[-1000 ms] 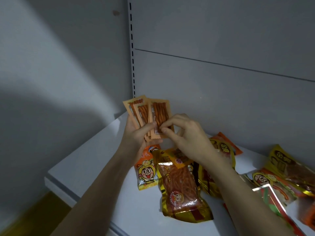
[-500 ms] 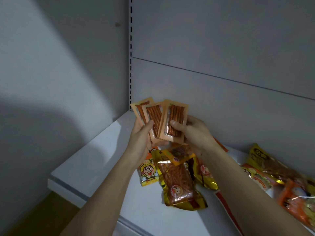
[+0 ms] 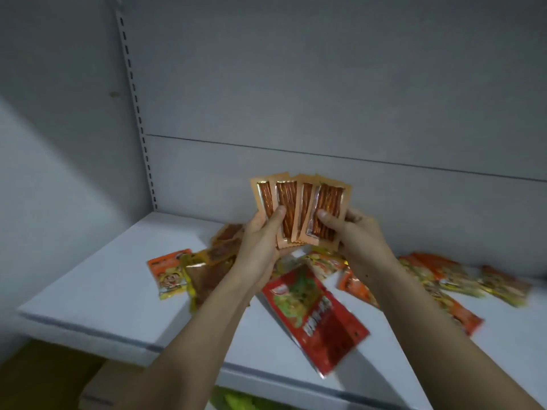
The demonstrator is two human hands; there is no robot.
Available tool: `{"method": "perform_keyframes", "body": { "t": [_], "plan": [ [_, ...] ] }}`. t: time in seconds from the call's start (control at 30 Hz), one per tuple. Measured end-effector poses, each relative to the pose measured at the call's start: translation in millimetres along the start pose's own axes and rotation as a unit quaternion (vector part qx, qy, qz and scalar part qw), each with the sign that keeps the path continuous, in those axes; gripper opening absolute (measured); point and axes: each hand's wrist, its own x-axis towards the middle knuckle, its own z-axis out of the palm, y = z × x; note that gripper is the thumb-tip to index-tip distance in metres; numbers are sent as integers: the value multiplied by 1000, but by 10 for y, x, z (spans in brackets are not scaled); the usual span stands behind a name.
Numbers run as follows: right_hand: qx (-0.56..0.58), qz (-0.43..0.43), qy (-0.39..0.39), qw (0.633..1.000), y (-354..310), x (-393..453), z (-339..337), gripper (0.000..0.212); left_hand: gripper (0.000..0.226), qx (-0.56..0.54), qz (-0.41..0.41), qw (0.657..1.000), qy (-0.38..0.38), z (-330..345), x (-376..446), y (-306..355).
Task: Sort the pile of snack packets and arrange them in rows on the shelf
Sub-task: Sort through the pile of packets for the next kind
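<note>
Your shelf [image 3: 88,294] carries the loose pile [image 3: 313,309] below your grip. Held above it, a fan of four orange packets [image 3: 299,208]: your left hand [image 3: 260,244] pinches its left side, right hand [image 3: 352,232] pinches the rightmost packet.

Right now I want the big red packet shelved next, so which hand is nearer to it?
Left. The left hand is just above the red packet's top-left corner; the right hand is farther, up and right.

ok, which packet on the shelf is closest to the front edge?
The big red packet below the hands; its lower corner reaches nearest the shelf lip.
</note>
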Motion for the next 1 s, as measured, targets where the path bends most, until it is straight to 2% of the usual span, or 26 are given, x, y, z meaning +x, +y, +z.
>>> {"method": "perform_keyframes", "body": {
  "t": [0.23,0.43,0.73,1.0],
  "plan": [
    [-28,-29,112,993,-345,-1216,-1877,19,24,8,-66,995,-70,1757,-889,-692],
    [-80,-50,226,970,-701,-2231,-3407,14,25,22,-98,972,-212,3221,-1714,-1244],
    [-76,-30,299,951,-1000,-3038,-5138,16,29,27,-137,952,-271,4895,-2354,-1977],
    [-116,-52,340,932,-1153,-3291,-6991,18,28,42,-116,935,-332,6556,-2551,-2937]
  ]
}}
